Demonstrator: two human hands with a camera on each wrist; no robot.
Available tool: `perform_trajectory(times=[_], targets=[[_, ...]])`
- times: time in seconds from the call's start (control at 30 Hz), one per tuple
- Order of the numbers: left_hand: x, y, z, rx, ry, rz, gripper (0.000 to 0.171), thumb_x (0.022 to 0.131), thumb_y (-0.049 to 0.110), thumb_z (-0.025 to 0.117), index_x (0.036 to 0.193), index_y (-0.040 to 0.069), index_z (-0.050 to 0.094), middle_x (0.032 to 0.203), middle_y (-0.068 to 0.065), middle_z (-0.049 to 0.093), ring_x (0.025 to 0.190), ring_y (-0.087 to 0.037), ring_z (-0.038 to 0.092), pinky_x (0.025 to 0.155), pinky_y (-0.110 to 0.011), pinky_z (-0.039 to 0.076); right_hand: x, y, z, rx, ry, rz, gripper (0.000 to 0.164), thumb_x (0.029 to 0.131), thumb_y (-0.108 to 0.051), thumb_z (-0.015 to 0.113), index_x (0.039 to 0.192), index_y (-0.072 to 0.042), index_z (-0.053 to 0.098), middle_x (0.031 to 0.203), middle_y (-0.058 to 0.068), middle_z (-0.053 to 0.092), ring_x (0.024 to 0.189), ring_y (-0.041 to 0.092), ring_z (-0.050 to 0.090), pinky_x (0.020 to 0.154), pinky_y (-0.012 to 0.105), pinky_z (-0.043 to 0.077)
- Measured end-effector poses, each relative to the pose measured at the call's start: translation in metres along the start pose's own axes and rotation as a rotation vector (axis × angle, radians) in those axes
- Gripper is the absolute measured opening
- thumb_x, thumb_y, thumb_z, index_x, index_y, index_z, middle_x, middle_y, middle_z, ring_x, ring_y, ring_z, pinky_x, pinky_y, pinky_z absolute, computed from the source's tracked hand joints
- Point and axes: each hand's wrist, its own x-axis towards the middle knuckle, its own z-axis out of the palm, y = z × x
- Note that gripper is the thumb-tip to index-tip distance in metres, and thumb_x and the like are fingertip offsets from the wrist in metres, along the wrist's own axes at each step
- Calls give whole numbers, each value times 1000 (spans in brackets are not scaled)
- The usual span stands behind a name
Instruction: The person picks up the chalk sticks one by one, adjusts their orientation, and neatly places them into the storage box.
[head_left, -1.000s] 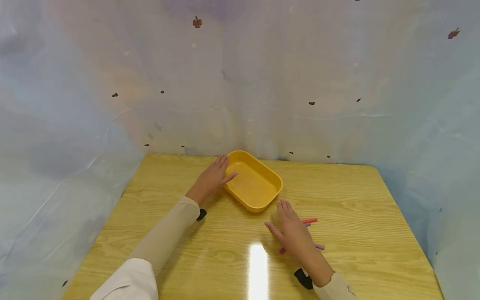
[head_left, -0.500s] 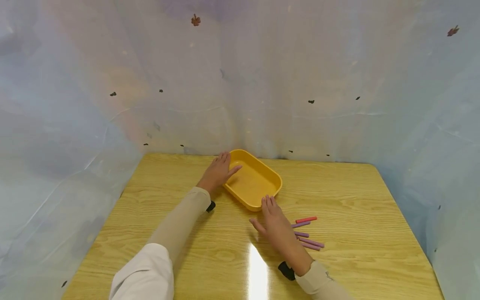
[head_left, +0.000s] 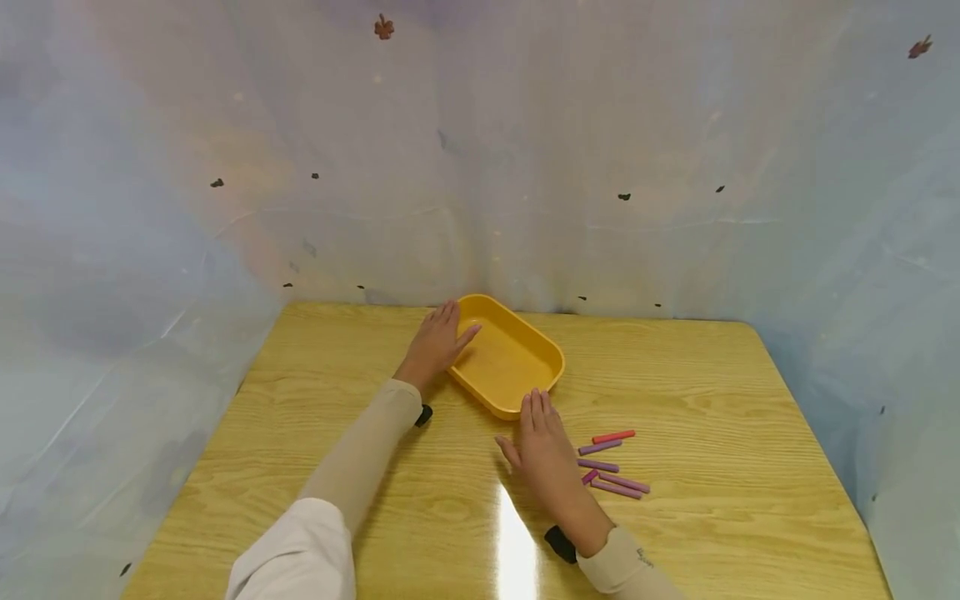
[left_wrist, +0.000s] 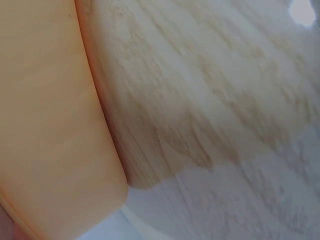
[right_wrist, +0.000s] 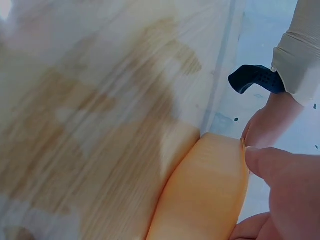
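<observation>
A yellow rectangular tray [head_left: 506, 362] lies slantwise near the back of the table, with nothing in it. My left hand [head_left: 432, 340] rests at its left end, fingers straight along the rim and thumb reaching over the inside. At the near corner, the straight fingers of my right hand [head_left: 546, 457] touch the rim, thumb spread to the left. Beside my right hand lie a red stick [head_left: 613, 436], several purple sticks [head_left: 600, 447] and a short magenta one [head_left: 590, 477], partly hidden. The tray's outer wall [left_wrist: 60, 110] fills the left of the left wrist view.
The wood-grain table [head_left: 712, 467] ends at a pale patterned curtain [head_left: 525, 167] close behind the tray. More curtain hangs at both sides. Black wristbands [head_left: 560, 544] sit under the wrists. A bright light reflection lies on the table's front middle.
My right hand has moved left and forward from above the sticks to the tray's near corner, uncovering most of them. The left hand has shifted slightly forward along the tray. The tray has barely moved.
</observation>
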Motion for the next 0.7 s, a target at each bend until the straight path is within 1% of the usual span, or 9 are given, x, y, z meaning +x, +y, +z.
perform_trajectory(times=[0.1, 0.27, 0.47, 0.7], targets=[[-4, -1, 2, 13, 11, -15, 82, 95, 60, 20, 146, -4, 18, 151, -20, 19, 138, -31, 18, 112, -44, 14, -2, -2, 0, -14, -7, 1, 77, 91, -47, 54, 133, 16, 38, 138, 31, 36, 130, 39, 33, 103, 46, 33], [-10, 0, 4, 0, 22, -50, 83, 95, 61, 18, 147, -4, 16, 151, -20, 19, 138, -30, 18, 112, -43, 13, -6, -2, 1, -12, -8, 9, 78, 91, -45, 55, 134, 17, 35, 140, 32, 32, 131, 40, 30, 105, 47, 31], [-16, 2, 4, -13, 71, -67, 83, 95, 60, 22, 145, -5, 20, 148, -22, 24, 137, -32, 22, 111, -44, 16, -9, -2, 1, -17, -18, 34, 80, 91, -46, 54, 135, 17, 32, 142, 33, 28, 133, 40, 26, 105, 46, 30], [-28, 2, 2, -37, 80, -122, 80, 96, 57, 28, 145, -6, 21, 149, -21, 25, 137, -32, 21, 112, -43, 15, -8, -4, -3, -20, -22, 38, 79, 91, -46, 54, 135, 17, 33, 141, 31, 30, 133, 40, 28, 105, 46, 30]])
